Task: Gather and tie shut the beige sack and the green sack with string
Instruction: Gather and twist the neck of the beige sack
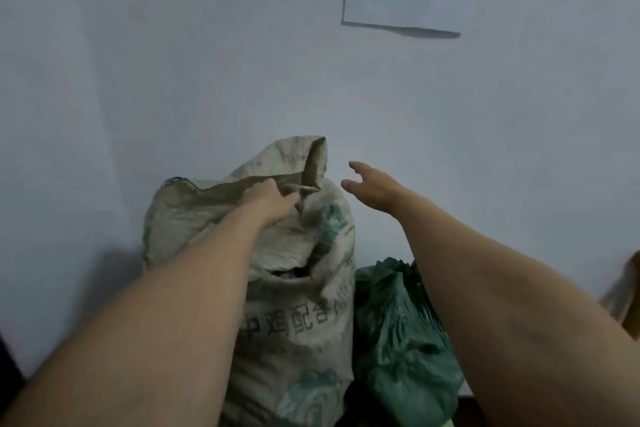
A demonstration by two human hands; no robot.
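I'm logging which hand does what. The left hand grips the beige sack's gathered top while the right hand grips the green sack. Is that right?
Not quite. The right hand is open in the air beside the beige sack, gripping nothing; the green sack sits untouched below. The left hand does grip the beige sack's top, as the head view shows.

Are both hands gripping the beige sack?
No: only the left hand grips the beige sack; the right hand hovers open beside it.

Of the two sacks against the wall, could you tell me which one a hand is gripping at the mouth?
The beige sack, the taller one with printed characters. The left hand clutches its bunched top, while the green sack beside it is untouched and the right hand hovers open.
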